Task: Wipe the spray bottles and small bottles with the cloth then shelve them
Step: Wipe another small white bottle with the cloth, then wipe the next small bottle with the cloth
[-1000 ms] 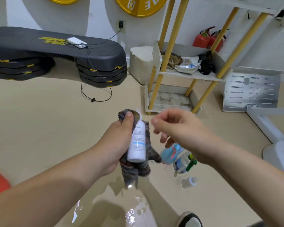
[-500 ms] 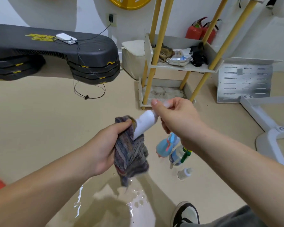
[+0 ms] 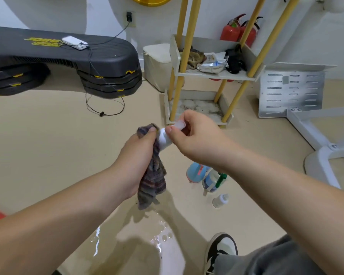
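Beige flooring [image 3: 48,145] fills the head view, and a yellow-legged shelf rack [image 3: 213,74] stands against the white wall as the landmark for everything else. Its middle tier holds rags and a crumpled packet, while its bottom tray looks stained and bare of bottles. To the left of the rack sits a black step platform [image 3: 68,56]; behind it, two red fire extinguishers [image 3: 230,30]. Just in front of the rack's bottom tray, both hands meet over a white bottle [image 3: 164,138]. The left hand [image 3: 136,155] has its fingers curled round a striped cloth [image 3: 154,181], wrapping it about the bottle's lower body, which is hidden inside; the loose end hangs down. The right hand [image 3: 195,139] pinches the bottle's clear cap end between thumb and fingers. The bottle's long axis is tilted, base down toward the left hand, cap up and toward the rack, so the right hand is the nearer one for shelving it. Farther from the rack, under the right forearm, a blue spray bottle [image 3: 195,172], a clear spray bottle [image 3: 212,180] with a green trigger and a small bottle [image 3: 219,200] wait on the floor, close together. A wet patch [image 3: 161,241] shines nearest the person, beside a shoe [image 3: 220,249]. Wiping looks to be the step in hand, with most bottles unshelved.
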Tool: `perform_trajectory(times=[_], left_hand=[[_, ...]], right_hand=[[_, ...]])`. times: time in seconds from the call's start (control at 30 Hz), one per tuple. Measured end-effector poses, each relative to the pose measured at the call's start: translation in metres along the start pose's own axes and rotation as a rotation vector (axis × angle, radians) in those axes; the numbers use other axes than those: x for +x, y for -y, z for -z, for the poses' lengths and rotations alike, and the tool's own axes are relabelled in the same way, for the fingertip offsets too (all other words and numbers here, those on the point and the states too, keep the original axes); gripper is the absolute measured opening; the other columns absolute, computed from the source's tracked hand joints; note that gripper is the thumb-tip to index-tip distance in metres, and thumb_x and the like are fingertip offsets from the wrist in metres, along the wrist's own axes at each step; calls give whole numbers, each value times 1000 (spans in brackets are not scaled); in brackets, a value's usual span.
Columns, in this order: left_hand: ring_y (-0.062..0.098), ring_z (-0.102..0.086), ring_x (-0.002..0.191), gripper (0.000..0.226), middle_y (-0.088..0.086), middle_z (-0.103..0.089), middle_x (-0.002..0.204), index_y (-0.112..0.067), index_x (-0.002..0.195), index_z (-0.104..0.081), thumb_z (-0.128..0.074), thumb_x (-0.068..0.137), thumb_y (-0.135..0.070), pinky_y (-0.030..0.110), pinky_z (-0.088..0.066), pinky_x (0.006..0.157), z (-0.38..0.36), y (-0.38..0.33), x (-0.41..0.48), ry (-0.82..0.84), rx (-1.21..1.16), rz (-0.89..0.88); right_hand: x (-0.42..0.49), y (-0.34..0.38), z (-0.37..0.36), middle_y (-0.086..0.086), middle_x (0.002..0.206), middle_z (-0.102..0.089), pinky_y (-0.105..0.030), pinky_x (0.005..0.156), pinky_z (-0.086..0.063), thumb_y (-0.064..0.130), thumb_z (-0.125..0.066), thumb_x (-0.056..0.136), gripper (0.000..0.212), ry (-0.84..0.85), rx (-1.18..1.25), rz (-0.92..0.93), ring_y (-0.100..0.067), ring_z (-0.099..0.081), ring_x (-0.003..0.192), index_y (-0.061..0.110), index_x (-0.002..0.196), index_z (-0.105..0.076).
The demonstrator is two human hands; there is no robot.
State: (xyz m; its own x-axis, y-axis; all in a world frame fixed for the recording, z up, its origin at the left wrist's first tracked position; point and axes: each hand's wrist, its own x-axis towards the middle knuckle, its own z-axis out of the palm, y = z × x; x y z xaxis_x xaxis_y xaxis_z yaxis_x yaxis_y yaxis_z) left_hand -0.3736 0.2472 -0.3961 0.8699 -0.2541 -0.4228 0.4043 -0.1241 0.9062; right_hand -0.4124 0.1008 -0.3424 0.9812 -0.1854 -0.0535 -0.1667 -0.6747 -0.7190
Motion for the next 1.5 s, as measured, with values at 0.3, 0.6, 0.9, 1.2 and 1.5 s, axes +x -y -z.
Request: perform_trajectory(times=[0.3,0.6,0.9,1.2,1.5], left_hand=[[17,-68,104,37,-4,-70,110,-41,121,-61,-53,96,-67,42,-63,88,-12,32,-24,54,174,-358],[27,-69,93,31,10,-73,105,-16,112,-69,-45,110,-37,34,-55,85,-15,55,-12,1,28,86],[28,-64,59,29,13,-64,80,-11,86,-59,-54,106,-31,32,-52,58,-26,141,21,-28,200,293],[39,-74,78,24,27,-73,98,-12,93,-64,-65,99,-36,41,-60,68,-49,186,68,-5,187,422],[38,-72,92,15,16,-74,106,-17,102,-69,-61,103,-30,53,-61,90,-43,200,73,-87,79,501]], right_hand=[[-29,-4,-5,-10,63,-56,-31,51,-55,31,-55,102,37,-140,367,-184,-21,-58,53,4,77,-61],[-47,-48,-16,-11,66,-58,-30,51,-52,29,-53,98,34,-169,332,-366,-17,-56,44,0,83,-63],[-41,-187,-85,0,74,-49,-30,57,-37,25,-50,102,19,-156,88,-515,-19,-47,62,11,89,-48],[-27,-276,-121,-2,95,-55,-33,77,-43,21,-47,106,27,-145,-19,-714,-26,-54,91,3,126,-49],[-32,-295,-127,-10,105,-54,-32,74,-40,28,-53,104,31,-103,-78,-879,-30,-54,92,3,122,-51]])
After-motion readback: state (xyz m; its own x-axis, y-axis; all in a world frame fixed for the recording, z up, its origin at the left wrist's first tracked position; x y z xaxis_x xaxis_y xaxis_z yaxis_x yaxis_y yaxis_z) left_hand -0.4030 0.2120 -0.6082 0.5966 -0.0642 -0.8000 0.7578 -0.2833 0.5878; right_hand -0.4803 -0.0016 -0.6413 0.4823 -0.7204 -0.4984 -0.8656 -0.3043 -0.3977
